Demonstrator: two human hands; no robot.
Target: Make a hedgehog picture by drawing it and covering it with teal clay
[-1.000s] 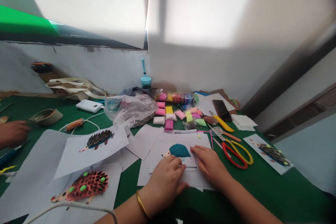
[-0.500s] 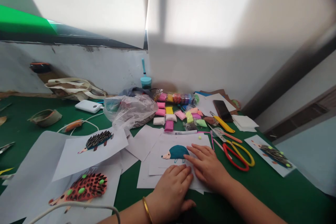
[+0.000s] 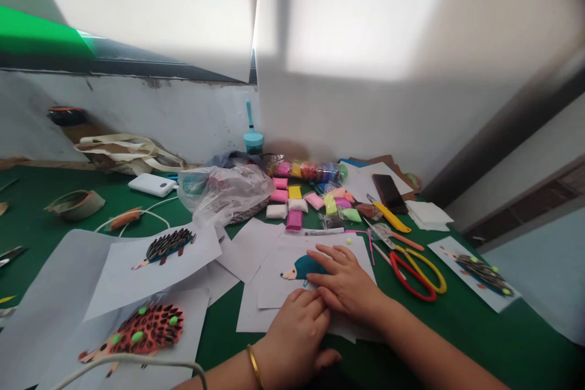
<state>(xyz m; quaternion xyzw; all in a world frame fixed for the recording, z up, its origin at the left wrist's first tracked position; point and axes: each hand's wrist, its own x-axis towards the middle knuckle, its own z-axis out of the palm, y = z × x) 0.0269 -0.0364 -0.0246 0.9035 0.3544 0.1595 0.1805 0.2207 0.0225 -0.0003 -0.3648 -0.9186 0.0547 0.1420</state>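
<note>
A hedgehog picture [image 3: 302,267] with a blue body, which looks like clay, and a pale pointed face lies on white paper [image 3: 270,294] in front of me. My right hand [image 3: 346,280] lies over the rear of the blue body, palm down, its fingers outstretched and somewhat spread. Below the picture, my left hand [image 3: 299,326], a gold bangle at its wrist, rests on the lower part of the sheet with the fingers side by side and the thumb apart. Neither hand grips anything visible. The rear of the hedgehog is hidden under my right hand.
Scissors [image 3: 414,271] with red and yellow handles and a yellow cutter [image 3: 389,216] lie to the right. Several clay packets [image 3: 295,219] sit behind the paper. Other hedgehog pictures lie left [image 3: 137,329] and right [image 3: 478,271]. A white cable [image 3: 132,356] crosses the near left.
My right hand has slid leftward and slightly up, covering more of the blue body. My left hand stays nearly in place, its fingers a little more bent.
</note>
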